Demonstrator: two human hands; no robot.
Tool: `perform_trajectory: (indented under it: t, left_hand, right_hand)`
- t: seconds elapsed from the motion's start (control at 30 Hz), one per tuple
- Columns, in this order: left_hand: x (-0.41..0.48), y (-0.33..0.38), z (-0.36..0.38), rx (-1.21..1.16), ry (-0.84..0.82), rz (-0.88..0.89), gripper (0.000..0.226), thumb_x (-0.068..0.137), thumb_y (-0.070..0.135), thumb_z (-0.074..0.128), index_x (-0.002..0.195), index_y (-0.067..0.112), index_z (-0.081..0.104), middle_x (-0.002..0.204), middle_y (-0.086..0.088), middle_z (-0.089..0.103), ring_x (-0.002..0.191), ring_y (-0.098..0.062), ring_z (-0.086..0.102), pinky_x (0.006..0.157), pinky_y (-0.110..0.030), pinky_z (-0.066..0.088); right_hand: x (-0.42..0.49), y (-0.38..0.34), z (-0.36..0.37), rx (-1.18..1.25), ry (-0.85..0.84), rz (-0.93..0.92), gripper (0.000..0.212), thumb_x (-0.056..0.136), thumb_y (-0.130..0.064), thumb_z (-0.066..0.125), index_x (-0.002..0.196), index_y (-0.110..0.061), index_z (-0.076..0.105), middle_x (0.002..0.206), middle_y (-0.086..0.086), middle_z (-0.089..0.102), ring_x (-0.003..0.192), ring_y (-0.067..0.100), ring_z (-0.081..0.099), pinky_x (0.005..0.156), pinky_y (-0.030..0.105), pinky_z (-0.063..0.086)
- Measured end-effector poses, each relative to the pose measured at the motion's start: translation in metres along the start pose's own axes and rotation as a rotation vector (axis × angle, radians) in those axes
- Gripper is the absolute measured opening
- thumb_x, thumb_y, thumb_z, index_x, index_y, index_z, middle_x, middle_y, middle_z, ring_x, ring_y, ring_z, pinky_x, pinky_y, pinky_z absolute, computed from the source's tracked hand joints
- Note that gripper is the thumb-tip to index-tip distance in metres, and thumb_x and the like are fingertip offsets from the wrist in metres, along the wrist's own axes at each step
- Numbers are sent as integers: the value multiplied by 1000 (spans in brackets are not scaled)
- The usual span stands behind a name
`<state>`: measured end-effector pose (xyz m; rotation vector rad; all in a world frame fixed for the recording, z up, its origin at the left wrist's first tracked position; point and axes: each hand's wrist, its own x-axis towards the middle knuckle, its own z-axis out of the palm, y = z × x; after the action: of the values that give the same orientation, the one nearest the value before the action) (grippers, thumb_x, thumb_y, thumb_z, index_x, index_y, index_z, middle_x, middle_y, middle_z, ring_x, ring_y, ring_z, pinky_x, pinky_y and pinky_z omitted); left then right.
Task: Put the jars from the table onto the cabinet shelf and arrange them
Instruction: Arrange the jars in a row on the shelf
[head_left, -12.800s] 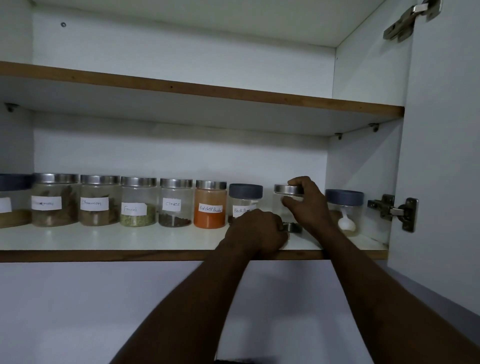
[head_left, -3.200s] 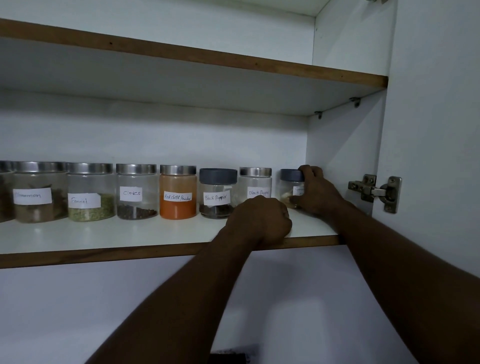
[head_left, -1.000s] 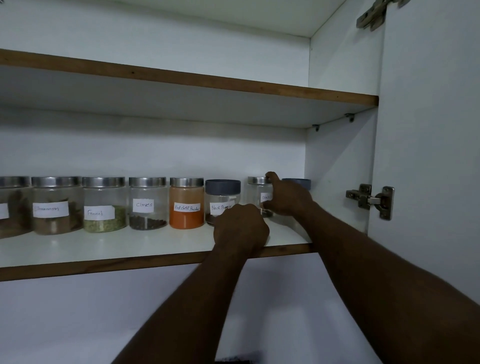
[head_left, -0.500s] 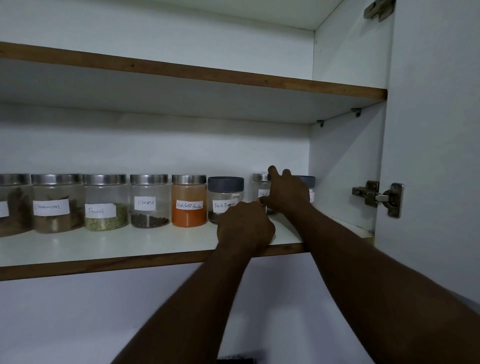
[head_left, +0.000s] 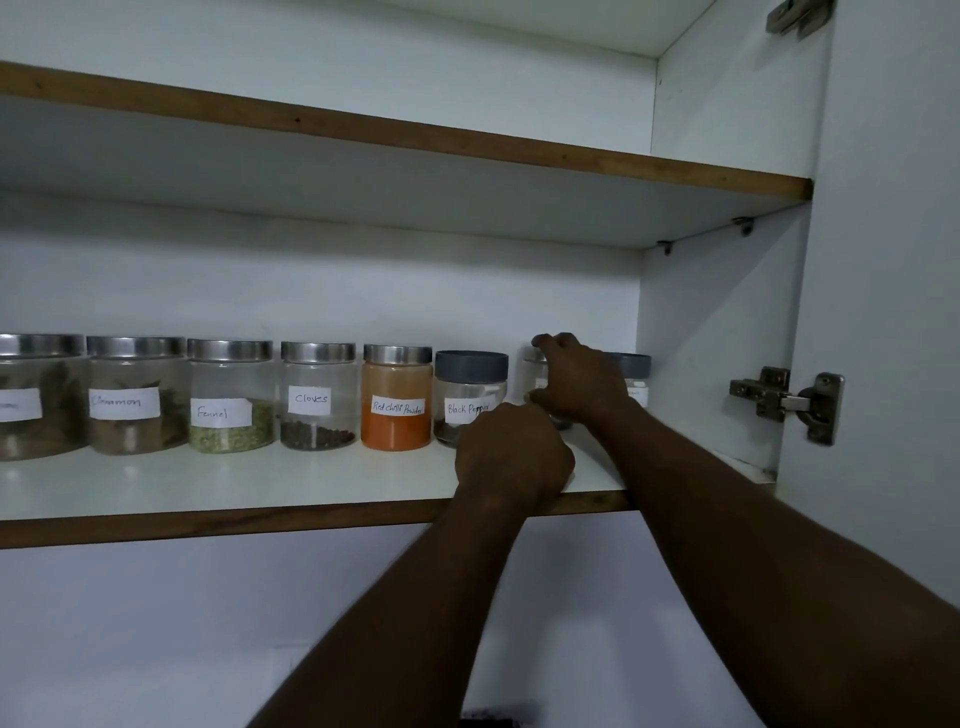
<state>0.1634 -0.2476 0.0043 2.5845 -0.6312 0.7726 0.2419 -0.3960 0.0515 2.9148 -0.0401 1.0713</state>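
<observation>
Eight jars stand in a row along the back of the lower cabinet shelf (head_left: 208, 483), all upright and nearly touching their neighbours. From the left come a steel-lidded jar (head_left: 36, 400) cut off by the frame edge, the Cinnamon jar (head_left: 136, 397), the Fennel jar (head_left: 231, 400) with green seeds, the Cloves jar (head_left: 318, 400), the Red chilli powder jar (head_left: 397, 400) filled orange, and the grey-lidded Black Pepper jar (head_left: 470, 382). Next to it the half-hidden jar (head_left: 532, 374), clear with a steel lid, is gripped by the right hand (head_left: 582, 382): the fingers curl over its top and the thumb presses low on its front, covering the label. Just beyond, near the cabinet's right wall, stands the last grey-lidded jar (head_left: 632, 370), partly behind that hand. The left hand (head_left: 511, 457) rests on the front edge of the shelf in front of the Black Pepper jar, knuckles up and fingers curled under; whether they hold anything cannot be told from here. Above runs the upper shelf (head_left: 415, 140), bare as far as it shows. At the right the open cabinet door (head_left: 893, 260) hangs on a metal hinge (head_left: 784, 402).
</observation>
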Motion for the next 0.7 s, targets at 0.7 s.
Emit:
perform_trajectory:
  t: [0.7]
  left_hand:
    - [1, -1, 1, -5, 1, 31, 26, 92, 39, 59, 100, 16, 69, 83, -1, 61, 77, -17, 55, 68, -33, 45]
  right_hand:
    - [-8, 16, 0, 161, 139, 64, 82, 84, -50, 74, 154, -27, 36, 154, 9, 40, 120, 31, 60, 92, 41, 53]
